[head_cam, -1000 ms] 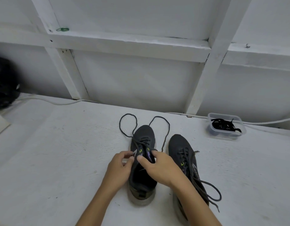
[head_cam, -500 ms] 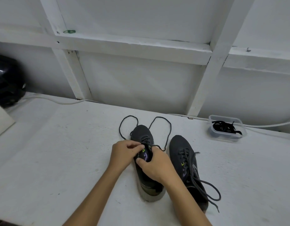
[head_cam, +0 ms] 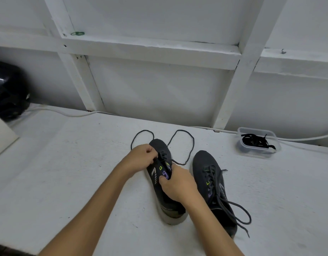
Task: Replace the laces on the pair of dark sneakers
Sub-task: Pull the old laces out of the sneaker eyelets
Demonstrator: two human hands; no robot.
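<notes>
Fingers (head_cam: 152, 154) of both hands pinch sneaker (head_cam: 159, 146) lacing.

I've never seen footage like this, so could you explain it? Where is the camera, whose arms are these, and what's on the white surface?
There is no machine here. A person wears a wide-angle camera on the head, looking forward and down, so the two bare arms coming in from the bottom are their own.

On the white surface stand two dark sneakers, toes pointing away. The left hand pinches the lace at the left sneaker, where the eyelets are. The right hand grips that sneaker's tongue area. The lace's loose ends loop on the surface past the toe. The right sneaker is untouched, laced, its ends trailing near the heel.

Further right, by the wall, a clear tub holds black laces. A white cable runs along the wall, and a dark rounded object sits far left; I cannot tell what it is.
</notes>
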